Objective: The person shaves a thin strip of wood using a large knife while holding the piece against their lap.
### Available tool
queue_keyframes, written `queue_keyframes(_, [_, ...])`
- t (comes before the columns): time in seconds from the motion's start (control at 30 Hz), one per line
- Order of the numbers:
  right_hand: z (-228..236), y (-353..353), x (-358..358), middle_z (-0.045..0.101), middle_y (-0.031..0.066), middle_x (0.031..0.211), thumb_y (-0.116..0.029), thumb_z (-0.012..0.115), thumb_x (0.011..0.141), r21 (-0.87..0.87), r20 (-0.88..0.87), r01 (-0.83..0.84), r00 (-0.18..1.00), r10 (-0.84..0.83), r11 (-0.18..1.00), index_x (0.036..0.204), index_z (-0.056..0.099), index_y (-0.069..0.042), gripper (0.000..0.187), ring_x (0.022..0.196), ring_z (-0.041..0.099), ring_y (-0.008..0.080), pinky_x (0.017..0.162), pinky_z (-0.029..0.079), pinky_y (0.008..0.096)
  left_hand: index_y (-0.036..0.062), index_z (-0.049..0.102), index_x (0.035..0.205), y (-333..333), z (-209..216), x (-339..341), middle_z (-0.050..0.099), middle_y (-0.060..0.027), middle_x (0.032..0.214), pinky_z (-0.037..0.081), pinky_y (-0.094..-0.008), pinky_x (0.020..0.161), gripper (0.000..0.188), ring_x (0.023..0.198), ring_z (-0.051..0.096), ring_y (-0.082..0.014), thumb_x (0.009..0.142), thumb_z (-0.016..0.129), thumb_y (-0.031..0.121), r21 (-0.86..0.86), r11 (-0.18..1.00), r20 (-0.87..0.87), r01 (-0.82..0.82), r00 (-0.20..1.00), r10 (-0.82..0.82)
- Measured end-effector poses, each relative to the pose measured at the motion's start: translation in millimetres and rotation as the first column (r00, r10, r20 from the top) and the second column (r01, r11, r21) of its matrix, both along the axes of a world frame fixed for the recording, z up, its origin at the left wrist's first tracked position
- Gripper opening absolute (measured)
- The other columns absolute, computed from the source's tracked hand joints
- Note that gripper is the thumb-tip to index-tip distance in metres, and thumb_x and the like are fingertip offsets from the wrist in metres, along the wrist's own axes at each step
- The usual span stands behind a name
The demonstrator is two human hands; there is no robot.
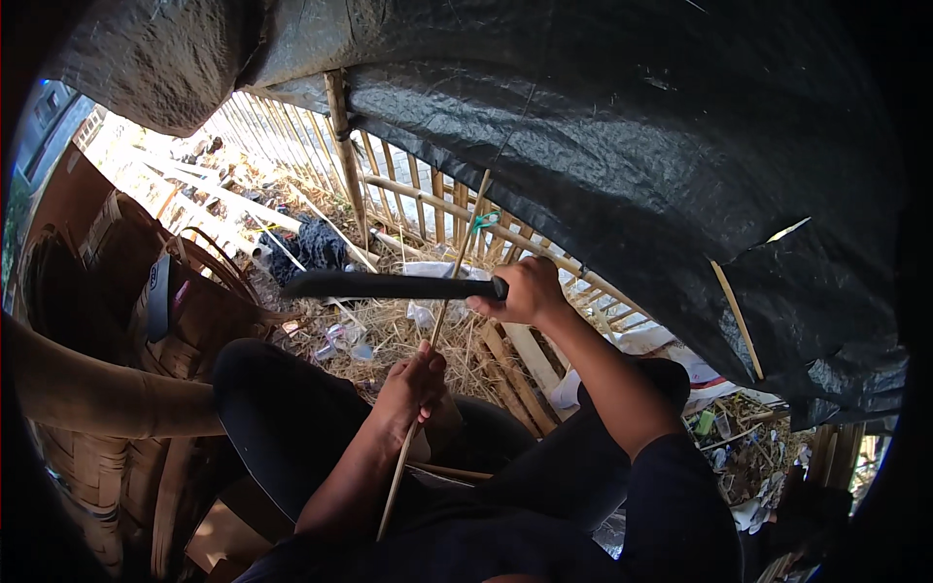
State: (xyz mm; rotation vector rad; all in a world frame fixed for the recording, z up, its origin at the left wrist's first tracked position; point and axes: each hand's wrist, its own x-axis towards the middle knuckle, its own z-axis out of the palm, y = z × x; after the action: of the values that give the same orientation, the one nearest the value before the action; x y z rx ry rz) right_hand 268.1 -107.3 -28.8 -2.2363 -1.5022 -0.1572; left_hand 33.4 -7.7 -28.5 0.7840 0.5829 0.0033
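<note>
My left hand (416,384) is closed round a long, thin bamboo strip (395,491), which slants from my lap up and away toward the fence. In my right hand (526,291) is a large black knife (389,285), its fingers wrapped round the end at the right. The knife lies level and points left, crossing the strip above my left fist. Whether its edge touches the strip I cannot tell. Both my legs are bent, with my left knee (255,374) beside the left forearm.
A bamboo fence (428,202) runs behind, under a black tarp (622,146). Woven baskets (97,243) and a thick bamboo pole (117,389) stand at the left. Straw, litter and wooden slats (515,379) cover the ground ahead. Dark netting (306,248) lies farther off.
</note>
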Motion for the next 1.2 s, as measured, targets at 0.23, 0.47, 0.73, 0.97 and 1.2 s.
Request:
queue_keyframes(0.23, [6,-2,-20,0.054,0.0124,0.048,-0.058,0.065,0.077,-0.004,-0.04,-0.08,0.996,0.08,0.997,0.058,0.06,-0.007,0.055,0.047,0.059,0.034,0.053,0.049,0.0424,0.0093,0.049,0.083,-3,0,1,0.038,0.0044,0.053,0.03,-0.0182,0.031,0.042,0.036,0.036,-0.0052,0.102,0.041,0.046,0.058,0.997,-0.035,0.042,0.999,-0.04])
queue_keyframes(0.47, [18,-12,-11,0.056,0.0125,0.053,-0.051,0.073,0.072,-0.237,-0.246,-0.206,0.958,0.146,0.949,0.062,0.061,-0.004,0.049,0.053,0.062,0.0297,0.057,0.049,0.038,0.0106,0.049,0.083,-5,-13,7,0.036,0.0049,0.052,0.029,-0.0194,0.033,0.04,0.037,0.035,-0.0057,0.102,0.041,0.045,0.112,0.99,-0.096,0.084,0.993,-0.073])
queue_keyframes(0.73, [7,-22,17,0.053,0.01,0.054,-0.032,0.078,0.069,-0.247,-0.582,-0.221,0.812,0.038,0.943,0.063,0.059,-0.001,0.037,0.053,0.052,0.0194,0.055,0.042,0.0373,0.0133,0.047,0.085,12,-6,9,0.031,0.0053,0.049,0.027,-0.0217,0.034,0.034,0.036,0.03,-0.0072,0.104,0.038,0.04,-0.252,0.967,0.087,0.02,0.996,0.002])
queue_keyframes(0.97, [-23,-20,5,0.064,0.023,0.095,-0.026,0.071,0.07,-0.477,-0.676,-0.135,0.688,-0.264,0.869,0.097,0.064,0.003,0.04,0.093,0.062,0.0306,0.082,0.048,0.0385,0.0117,0.047,0.081,11,-7,7,0.033,0.005,0.051,0.027,-0.0201,0.032,0.04,0.037,0.032,-0.0058,0.101,0.042,0.046,0.01,1.0,-0.075,0.008,0.997,-0.007])
queue_keyframes(1.2, [-47,-32,5,0.055,0.0072,0.055,-0.039,0.072,0.073,-0.316,-0.635,-0.131,0.765,-0.106,0.94,0.061,0.059,-0.002,0.04,0.054,0.054,0.0191,0.053,0.041,0.0372,0.0098,0.052,0.082,9,-17,12,0.036,0.0051,0.051,0.027,-0.0198,0.032,0.043,0.036,0.034,-0.0058,0.101,0.042,0.047,0.089,0.996,-0.119,0.01,0.993,0.001])
